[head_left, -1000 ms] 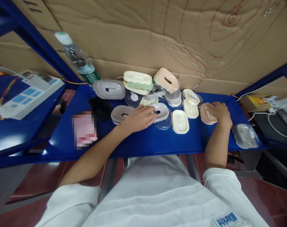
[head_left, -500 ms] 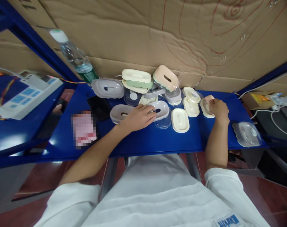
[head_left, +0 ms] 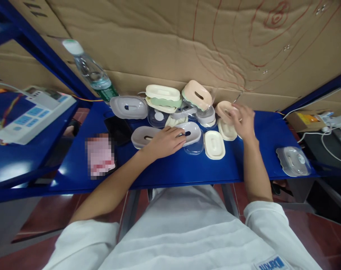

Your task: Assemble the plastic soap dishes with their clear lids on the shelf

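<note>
My left hand (head_left: pixel 168 142) lies over two lilac-grey oval plastic shells, its fingers stretched out. One shell (head_left: pixel 141 135) is at the wrist side, the other (head_left: pixel 193 132) by the fingertips; both have a slot. With bent fingers, my right hand (head_left: pixel 243 120) grips a peach oval plastic shell (head_left: pixel 224 109). It is over cream oval lids, one of which (head_left: pixel 228 131) peeks out below it. Another cream lid (head_left: pixel 214 145) lies flat between my hands. A clear plastic cover (head_left: pixel 195 147) sits partly under the right-hand grey shell.
Behind are a stacked cream lid (head_left: pixel 162 92), a peach shell (head_left: pixel 197 95) and another grey shell (head_left: pixel 129 107). A water bottle (head_left: pixel 93 73), a dark phone (head_left: pixel 118 129) and a blurred pink packet (head_left: pixel 100 153) are at left. A clear-covered box (head_left: pixel 293 161) lies far right.
My right hand has moved left with the peach shell, from the right end of the pieces to above the cream lids. My left hand stays in place.
</note>
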{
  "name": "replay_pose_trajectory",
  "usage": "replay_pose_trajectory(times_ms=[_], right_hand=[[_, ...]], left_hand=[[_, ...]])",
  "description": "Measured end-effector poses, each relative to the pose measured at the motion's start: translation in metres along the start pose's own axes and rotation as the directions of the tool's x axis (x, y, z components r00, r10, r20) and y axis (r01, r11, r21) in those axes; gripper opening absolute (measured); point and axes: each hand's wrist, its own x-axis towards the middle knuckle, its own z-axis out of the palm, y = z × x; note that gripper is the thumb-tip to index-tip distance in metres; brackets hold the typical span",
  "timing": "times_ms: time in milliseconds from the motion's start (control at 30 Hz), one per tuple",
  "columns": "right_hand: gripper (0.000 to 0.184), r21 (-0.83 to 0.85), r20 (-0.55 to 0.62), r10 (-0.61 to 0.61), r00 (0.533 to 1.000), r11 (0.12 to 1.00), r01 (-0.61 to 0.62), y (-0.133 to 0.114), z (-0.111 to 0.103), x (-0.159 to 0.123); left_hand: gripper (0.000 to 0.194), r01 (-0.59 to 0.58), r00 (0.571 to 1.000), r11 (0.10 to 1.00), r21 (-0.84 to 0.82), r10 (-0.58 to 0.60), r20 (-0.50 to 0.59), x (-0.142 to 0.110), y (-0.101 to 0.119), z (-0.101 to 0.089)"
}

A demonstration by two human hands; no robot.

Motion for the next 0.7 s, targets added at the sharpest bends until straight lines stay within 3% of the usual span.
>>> replay_pose_trajectory(times_ms=[133,200,267,333,367,500,600,700], right_hand=[[0.054,-0.069,-0.107,0.218,0.97,0.972,-0.226,0.053,-0.042,-0.038],[0.059,-0.141,-0.178,0.422,0.889,0.883,-0.447,0.078,-0.052,-0.078],[0.07,-0.179,-0.211,0.605,0.768,0.748,-0.639,0.098,-0.054,-0.125],[0.08,-0.198,-0.182,0.713,0.677,0.648,-0.735,0.11,-0.051,-0.168],[0.082,-0.214,-0.186,0.727,0.661,0.626,-0.75,0.113,-0.049,-0.184],[0.073,-0.249,-0.276,0.65,0.708,0.663,-0.706,0.115,-0.046,-0.214],[0.066,-0.242,-0.259,0.611,0.748,0.709,-0.662,0.118,-0.045,-0.21],[0.076,-0.143,-0.236,0.615,0.752,0.744,-0.653,0.123,-0.041,-0.199]], left_hand=[[0.026,0.013,1.0,1.0,-0.006,-0.013,0.014,0.001,0.001,-0.002],[0.027,0.025,0.999,1.0,-0.011,-0.025,0.02,0.001,0.002,-0.003],[0.028,0.028,0.999,1.0,-0.011,-0.028,0.027,0.002,0.003,-0.003],[0.029,0.022,0.999,1.0,-0.012,-0.022,0.034,0.003,0.004,-0.002],[0.028,0.017,0.999,1.0,-0.009,-0.017,0.036,0.003,0.004,-0.002],[0.026,0.012,0.999,1.0,-0.005,-0.012,0.039,0.004,0.006,0.0],[0.027,0.009,1.0,1.0,-0.003,-0.008,0.03,0.004,0.006,0.001],[0.028,0.0,1.0,1.0,0.009,0.0,0.027,0.003,0.005,0.0]])
